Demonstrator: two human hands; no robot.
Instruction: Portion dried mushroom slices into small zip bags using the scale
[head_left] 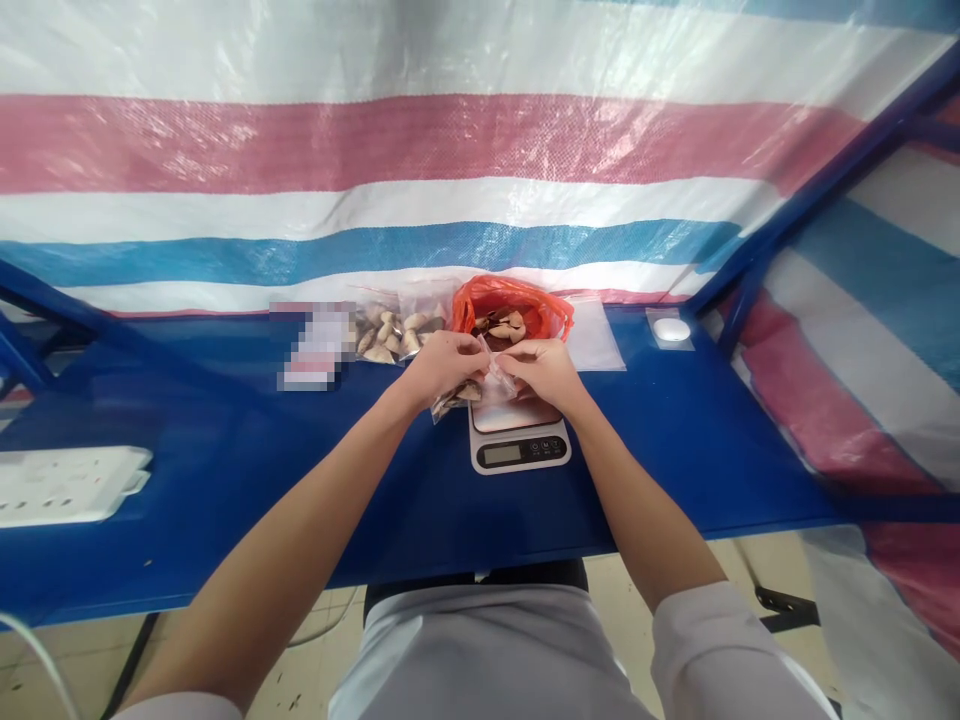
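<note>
My left hand (pixel 448 366) and my right hand (pixel 541 372) meet above the kitchen scale (pixel 522 448), both pinching the top of a clear plastic bag (pixel 496 382). Brown dried pieces, perhaps mushrooms, show in the lower part of this bag (pixel 456 398), under my left hand. Right behind my hands stands an open red plastic bag (pixel 517 292) with more tan and brown pieces (pixel 504 326) in it. Left of it lie filled clear bags (pixel 384 336) of similar pieces. My fingers partly cover the scale's plate.
A stack of flat clear bags (pixel 597 338) lies right of the red bag, and a white oval object (pixel 671 330) farther right. A blurred-out item (pixel 315 345) lies left. A white power strip (pixel 71 485) sits at the left of the blue table (pixel 300 470). Striped sheeting (pixel 420 145) hangs behind.
</note>
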